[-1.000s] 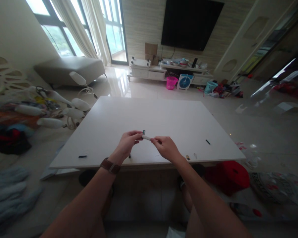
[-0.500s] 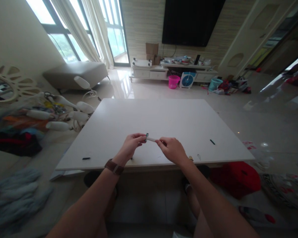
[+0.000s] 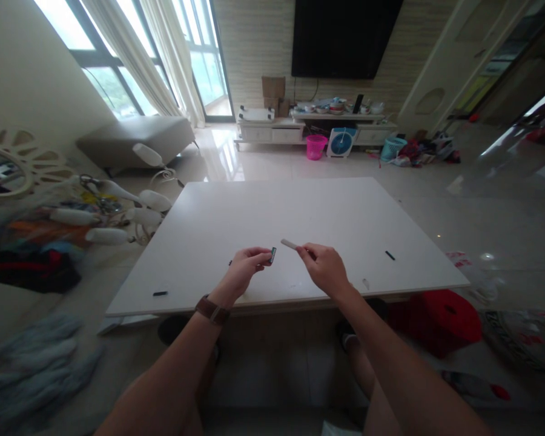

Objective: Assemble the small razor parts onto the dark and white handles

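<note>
My left hand (image 3: 251, 263) pinches a small black-and-green piece that looks like a razor head (image 3: 273, 255) between thumb and fingers. In my right hand (image 3: 320, 261) is a slim pale grey stick, seemingly the razor handle (image 3: 289, 244), its free end pointing left toward the head. A gap separates the two pieces, both above the white table (image 3: 272, 206). A short black strip (image 3: 160, 293) lies near the table's front left edge, and a similar dark strip (image 3: 390, 255) is on the right. A small clear piece (image 3: 366, 283) rests near my right wrist.
A white branching lamp (image 3: 148, 200) stands against the table's left side. Beyond the table are a pink basket (image 3: 316, 148), a fan (image 3: 341, 143) and a low cabinet (image 3: 254, 132). A red stool (image 3: 449, 318) is by the front right corner.
The handle has come away from the razor head. My right hand has drawn it slightly right and up, while my left hand keeps the head. The view has shifted a little.
</note>
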`<move>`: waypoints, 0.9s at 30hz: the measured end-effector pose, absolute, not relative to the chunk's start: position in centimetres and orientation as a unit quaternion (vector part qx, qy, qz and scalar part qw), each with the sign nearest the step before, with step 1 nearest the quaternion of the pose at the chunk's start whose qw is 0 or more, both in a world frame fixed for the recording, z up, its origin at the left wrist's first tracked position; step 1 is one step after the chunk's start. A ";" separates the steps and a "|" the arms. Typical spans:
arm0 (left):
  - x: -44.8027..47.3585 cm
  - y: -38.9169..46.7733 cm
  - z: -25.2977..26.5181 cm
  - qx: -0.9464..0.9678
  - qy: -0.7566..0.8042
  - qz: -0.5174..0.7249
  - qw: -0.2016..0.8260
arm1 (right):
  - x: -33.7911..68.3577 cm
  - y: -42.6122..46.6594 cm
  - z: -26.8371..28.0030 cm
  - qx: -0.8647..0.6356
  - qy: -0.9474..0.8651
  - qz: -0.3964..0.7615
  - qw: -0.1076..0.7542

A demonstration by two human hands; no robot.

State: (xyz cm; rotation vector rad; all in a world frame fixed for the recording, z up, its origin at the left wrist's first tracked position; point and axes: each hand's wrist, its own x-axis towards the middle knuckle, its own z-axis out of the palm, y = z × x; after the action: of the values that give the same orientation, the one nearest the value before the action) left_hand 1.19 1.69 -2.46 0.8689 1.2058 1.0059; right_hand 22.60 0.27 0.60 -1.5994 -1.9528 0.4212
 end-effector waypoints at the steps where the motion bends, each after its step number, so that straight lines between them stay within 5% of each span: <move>1: 1.2 1.7 -2.5 0.380 0.522 0.436 0.627 | 22.3 0.2 0.4 -0.593 -0.741 0.156 0.274; 8: 0.9 1.8 -1.8 0.349 0.525 0.463 0.623 | 21.0 -0.1 0.1 -0.554 -0.784 0.210 0.185; 14: 0.4 1.7 -1.1 0.363 0.507 0.464 0.630 | 20.8 0.2 -0.2 -0.546 -0.756 0.225 0.282; 27: -0.6 1.7 -0.1 0.366 0.527 0.495 0.586 | 20.7 2.0 -2.8 -0.568 -0.770 0.207 0.203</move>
State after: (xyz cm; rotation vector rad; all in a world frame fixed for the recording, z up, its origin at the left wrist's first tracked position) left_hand -0.58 1.74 -0.11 0.8542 1.2276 1.1541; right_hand 20.71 2.01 -2.80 -1.5859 -2.1485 0.5773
